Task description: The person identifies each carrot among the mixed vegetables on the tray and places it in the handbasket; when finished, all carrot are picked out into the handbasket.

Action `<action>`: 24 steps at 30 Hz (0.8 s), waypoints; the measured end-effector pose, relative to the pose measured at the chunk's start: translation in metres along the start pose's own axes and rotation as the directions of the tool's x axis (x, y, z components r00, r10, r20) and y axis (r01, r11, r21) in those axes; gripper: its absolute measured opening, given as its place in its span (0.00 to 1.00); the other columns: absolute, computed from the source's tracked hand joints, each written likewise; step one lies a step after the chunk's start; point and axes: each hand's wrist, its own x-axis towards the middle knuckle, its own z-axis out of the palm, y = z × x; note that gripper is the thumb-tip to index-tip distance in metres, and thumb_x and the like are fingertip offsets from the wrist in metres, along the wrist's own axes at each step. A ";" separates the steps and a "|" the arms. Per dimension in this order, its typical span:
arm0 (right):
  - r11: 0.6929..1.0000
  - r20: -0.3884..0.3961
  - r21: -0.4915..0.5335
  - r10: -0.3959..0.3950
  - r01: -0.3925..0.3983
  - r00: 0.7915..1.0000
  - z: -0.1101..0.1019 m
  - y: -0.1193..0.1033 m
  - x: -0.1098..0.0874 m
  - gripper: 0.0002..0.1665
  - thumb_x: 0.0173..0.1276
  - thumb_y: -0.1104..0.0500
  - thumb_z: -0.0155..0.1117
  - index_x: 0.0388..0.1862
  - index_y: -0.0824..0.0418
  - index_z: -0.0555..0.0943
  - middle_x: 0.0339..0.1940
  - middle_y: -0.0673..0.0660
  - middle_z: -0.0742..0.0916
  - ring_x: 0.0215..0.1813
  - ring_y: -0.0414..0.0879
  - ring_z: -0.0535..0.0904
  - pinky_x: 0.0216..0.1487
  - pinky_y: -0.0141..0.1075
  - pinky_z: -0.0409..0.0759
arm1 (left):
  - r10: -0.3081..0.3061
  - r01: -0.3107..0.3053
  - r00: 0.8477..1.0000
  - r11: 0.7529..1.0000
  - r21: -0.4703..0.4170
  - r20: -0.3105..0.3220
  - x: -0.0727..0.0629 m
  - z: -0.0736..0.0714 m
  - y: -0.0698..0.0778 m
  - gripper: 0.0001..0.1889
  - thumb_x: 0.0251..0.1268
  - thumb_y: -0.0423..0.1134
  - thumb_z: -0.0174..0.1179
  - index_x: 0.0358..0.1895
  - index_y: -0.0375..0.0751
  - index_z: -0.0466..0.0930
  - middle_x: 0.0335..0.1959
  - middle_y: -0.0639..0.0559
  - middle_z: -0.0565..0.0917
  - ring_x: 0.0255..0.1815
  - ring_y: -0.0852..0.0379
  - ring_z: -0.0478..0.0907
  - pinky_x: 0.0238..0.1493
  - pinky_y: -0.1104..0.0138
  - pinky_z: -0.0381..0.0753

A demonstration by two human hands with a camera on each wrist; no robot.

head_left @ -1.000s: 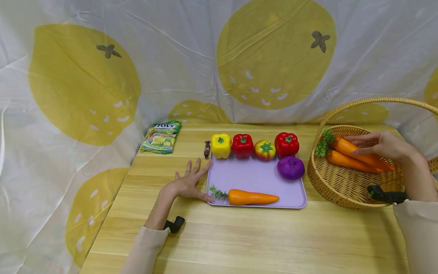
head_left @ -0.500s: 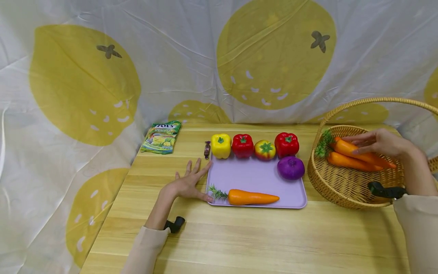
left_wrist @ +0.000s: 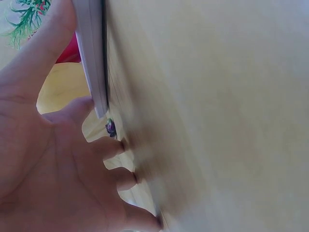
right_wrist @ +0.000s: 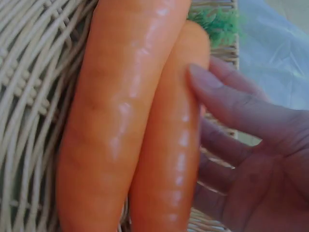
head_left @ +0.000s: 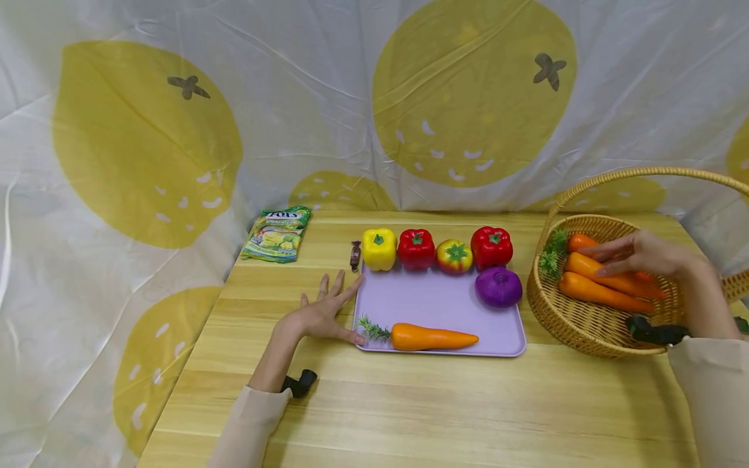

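My left hand lies at the left side of the lilac tray, fingers spread. Its thumb and index finger touch the tray's edge, and the other fingertips rest on the table. An orange carrot with a green top lies along the tray's near side. Inside the wicker basket, my right hand pinches the middle carrot, thumb on its near side; the fingers go behind it, partly hidden. A front carrot lies beside it, and a back carrot is partly covered by the hand.
A yellow pepper, two red peppers, a red-yellow tomato-like fruit and a purple onion line the tray's far and right sides. A wrapped candy and a green Fox's bag lie left. The basket handle arches high.
My right hand has shifted the pinched carrot towards the front carrot and lower in the basket, and another carrot now shows behind it. The left hand and tray have stayed put.
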 end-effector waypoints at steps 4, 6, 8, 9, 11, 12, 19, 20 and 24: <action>1.000 0.038 0.002 -0.013 0.013 0.999 0.003 0.002 0.001 0.26 0.69 0.59 0.72 0.66 0.61 0.83 0.60 0.41 0.87 0.54 0.16 0.72 0.49 0.21 0.77 | -0.002 0.002 1.000 1.000 0.001 -0.003 0.000 0.000 0.000 0.65 0.54 0.66 0.74 0.86 0.62 0.35 0.86 0.42 0.25 0.84 0.31 0.19 0.70 0.20 0.27; 1.000 0.047 0.004 -0.005 0.005 0.999 0.004 0.002 0.003 0.27 0.69 0.59 0.72 0.66 0.61 0.83 0.63 0.44 0.86 0.54 0.15 0.71 0.49 0.20 0.77 | -0.004 0.004 1.000 1.000 0.002 -0.004 0.001 0.000 0.000 0.65 0.53 0.66 0.74 0.86 0.62 0.35 0.86 0.42 0.25 0.84 0.31 0.19 0.70 0.20 0.27; 1.000 0.047 0.006 0.001 -0.001 0.999 0.005 0.003 0.003 0.27 0.69 0.59 0.73 0.66 0.62 0.83 0.64 0.53 0.86 0.54 0.15 0.72 0.49 0.20 0.77 | -0.006 0.006 1.000 1.000 0.003 -0.001 0.001 0.000 0.001 0.65 0.53 0.66 0.74 0.86 0.62 0.35 0.86 0.42 0.25 0.84 0.31 0.19 0.70 0.20 0.27; 1.000 0.045 0.006 0.006 -0.006 0.999 0.005 0.003 0.004 0.27 0.68 0.59 0.73 0.66 0.62 0.83 0.65 0.57 0.86 0.54 0.15 0.72 0.49 0.20 0.77 | -0.006 0.006 1.000 1.000 0.003 0.000 0.001 0.000 0.001 0.65 0.53 0.67 0.74 0.86 0.62 0.35 0.86 0.42 0.25 0.84 0.31 0.19 0.70 0.20 0.27; 1.000 0.043 0.008 0.010 -0.010 0.999 0.005 0.004 0.004 0.27 0.68 0.59 0.73 0.66 0.63 0.83 0.65 0.66 0.85 0.52 0.17 0.74 0.49 0.20 0.77 | -0.005 0.005 1.000 1.000 0.003 -0.001 0.001 0.000 0.001 0.65 0.53 0.67 0.74 0.86 0.62 0.35 0.86 0.42 0.25 0.84 0.31 0.19 0.70 0.19 0.27; 1.000 0.042 0.010 0.010 -0.010 0.999 0.005 0.004 0.004 0.27 0.68 0.59 0.73 0.65 0.63 0.83 0.63 0.68 0.86 0.52 0.18 0.75 0.48 0.20 0.77 | -0.004 0.004 1.000 1.000 0.002 -0.002 0.000 0.000 0.000 0.65 0.53 0.67 0.74 0.86 0.62 0.35 0.86 0.41 0.25 0.84 0.31 0.19 0.70 0.19 0.27; 0.995 0.065 0.102 -0.005 -0.001 0.998 0.004 0.009 0.003 0.25 0.69 0.64 0.71 0.64 0.64 0.83 0.52 0.36 0.89 0.50 0.23 0.82 0.47 0.22 0.81 | -0.005 0.005 1.000 1.000 -0.002 -0.002 0.000 0.000 0.001 0.65 0.53 0.66 0.74 0.86 0.62 0.36 0.86 0.41 0.25 0.84 0.32 0.18 0.70 0.20 0.27; 0.994 0.068 0.106 -0.006 -0.002 0.998 0.004 0.010 0.003 0.25 0.69 0.64 0.71 0.65 0.63 0.83 0.52 0.36 0.89 0.50 0.23 0.82 0.47 0.22 0.82 | -0.005 0.005 1.000 1.000 -0.004 -0.002 0.000 0.000 0.001 0.65 0.53 0.66 0.74 0.86 0.62 0.36 0.86 0.41 0.25 0.84 0.32 0.18 0.70 0.20 0.27; 0.997 0.056 0.078 0.000 -0.004 0.998 0.005 0.011 0.003 0.25 0.68 0.62 0.72 0.65 0.60 0.84 0.55 0.51 0.91 0.50 0.21 0.80 0.47 0.22 0.81 | -0.004 0.004 1.000 1.000 -0.007 -0.001 0.001 0.000 0.001 0.65 0.53 0.66 0.74 0.86 0.62 0.35 0.86 0.42 0.25 0.84 0.32 0.18 0.71 0.20 0.27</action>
